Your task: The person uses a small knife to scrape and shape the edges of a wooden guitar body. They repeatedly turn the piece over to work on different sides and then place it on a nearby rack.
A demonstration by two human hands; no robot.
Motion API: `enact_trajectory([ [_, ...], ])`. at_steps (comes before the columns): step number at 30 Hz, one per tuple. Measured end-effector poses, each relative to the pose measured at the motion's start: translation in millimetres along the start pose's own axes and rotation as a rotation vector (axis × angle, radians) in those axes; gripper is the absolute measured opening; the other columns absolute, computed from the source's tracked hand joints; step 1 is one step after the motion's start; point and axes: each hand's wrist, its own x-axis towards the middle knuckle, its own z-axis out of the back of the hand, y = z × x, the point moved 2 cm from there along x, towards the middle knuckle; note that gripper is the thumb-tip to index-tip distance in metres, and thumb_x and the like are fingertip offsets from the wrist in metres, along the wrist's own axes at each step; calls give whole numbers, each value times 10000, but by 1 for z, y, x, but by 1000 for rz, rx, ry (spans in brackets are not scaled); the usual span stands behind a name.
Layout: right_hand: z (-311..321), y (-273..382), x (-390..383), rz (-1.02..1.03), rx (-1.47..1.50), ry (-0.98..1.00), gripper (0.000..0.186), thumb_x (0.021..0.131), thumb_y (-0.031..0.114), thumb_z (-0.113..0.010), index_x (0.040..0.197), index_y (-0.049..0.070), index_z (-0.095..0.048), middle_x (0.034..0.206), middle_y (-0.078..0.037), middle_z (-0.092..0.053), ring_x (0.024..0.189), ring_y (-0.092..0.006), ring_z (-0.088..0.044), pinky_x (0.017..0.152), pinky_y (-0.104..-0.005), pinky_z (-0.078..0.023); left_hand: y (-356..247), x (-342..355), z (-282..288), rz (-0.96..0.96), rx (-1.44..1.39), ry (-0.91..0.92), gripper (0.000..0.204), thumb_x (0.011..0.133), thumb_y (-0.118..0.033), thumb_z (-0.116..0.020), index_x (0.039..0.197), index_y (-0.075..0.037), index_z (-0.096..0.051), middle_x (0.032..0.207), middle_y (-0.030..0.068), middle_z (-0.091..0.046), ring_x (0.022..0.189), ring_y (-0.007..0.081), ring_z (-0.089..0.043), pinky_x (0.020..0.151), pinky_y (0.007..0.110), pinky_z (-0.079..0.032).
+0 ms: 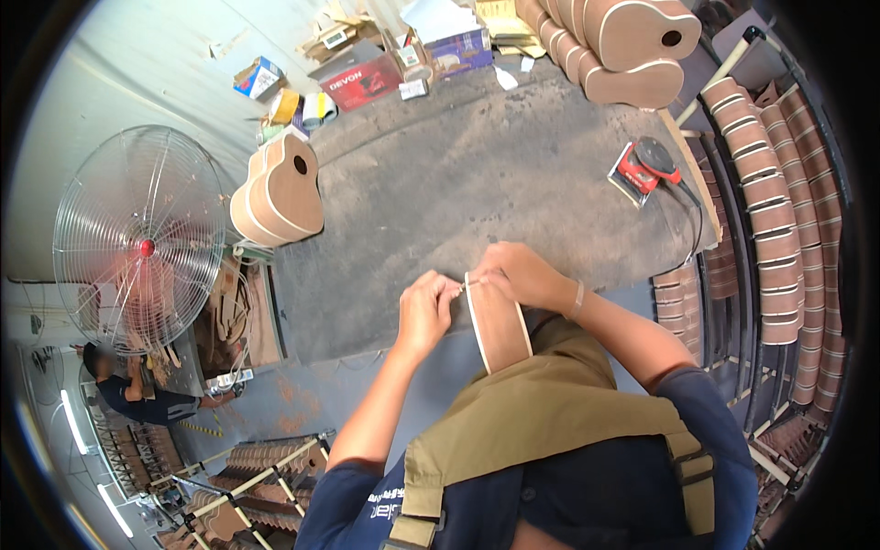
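Observation:
My left hand [426, 312] is at the near edge of the dark worktable, its fingers pinched beside the white-edged rim of a wooden guitar body [498, 330]; what lies between the fingertips is too small to make out. The body stands on edge against my olive apron, showing its narrow curved side. My right hand [522, 275] is curled over the top of that side, with fingertips at the white edging.
Guitar bodies [270, 202] stand left and stacked [642, 37] back right on the worktable [412, 174]. A red sander [646, 170] lies right, boxes [357, 78] behind. A fan [147, 247] and a co-worker [137, 394] are left; racks of bodies [770, 229] line the right.

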Motion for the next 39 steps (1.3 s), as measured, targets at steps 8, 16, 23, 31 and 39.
enact_trajectory([
  [8, 17, 97, -77, 185, -95, -31, 138, 853, 26, -652, 961, 59, -732, 968, -127, -671, 864, -324, -608, 763, -416, -533, -60, -83, 16, -243, 41, 76, 98, 875, 8, -700, 946, -56, -723, 778, 120, -563, 678, 333, -565, 649, 433, -479],
  [16, 29, -49, 6, -400, 56, -29, 140, 946, 110, -642, 892, 31, -744, 948, -209, -737, 851, -366, -701, 784, -436, -557, 32, 69, -48, 203, -169, 240, 88, 861, 25, -658, 831, -22, -726, 833, 158, -686, 807, 379, -649, 751, 453, -525],
  [23, 26, 29, -69, -80, -163, -94, 355, 874, 27, -673, 1178, 159, -799, 869, -120, -671, 820, -298, -661, 701, -380, -538, -26, 4, -19, -331, -40, 81, 106, 791, 52, -648, 829, -46, -664, 827, 160, -634, 818, 369, -620, 752, 455, -513],
  [31, 26, 30, -69, -80, -117, -216, 244, 931, 57, -649, 1134, 104, -776, 897, -162, -666, 825, -352, -649, 710, -426, -521, -39, 11, -13, -271, -75, 80, 56, 841, -19, -698, 817, -43, -653, 777, 156, -518, 808, 395, -532, 730, 491, -456],
  [39, 7, -29, -36, -82, -115, -155, 280, 912, 72, -638, 1142, 140, -784, 881, -167, -639, 830, -379, -632, 713, -451, -513, 24, 43, -38, -73, -91, 161, 37, 834, 18, -705, 860, -7, -713, 835, 188, -663, 794, 396, -644, 725, 460, -526],
])
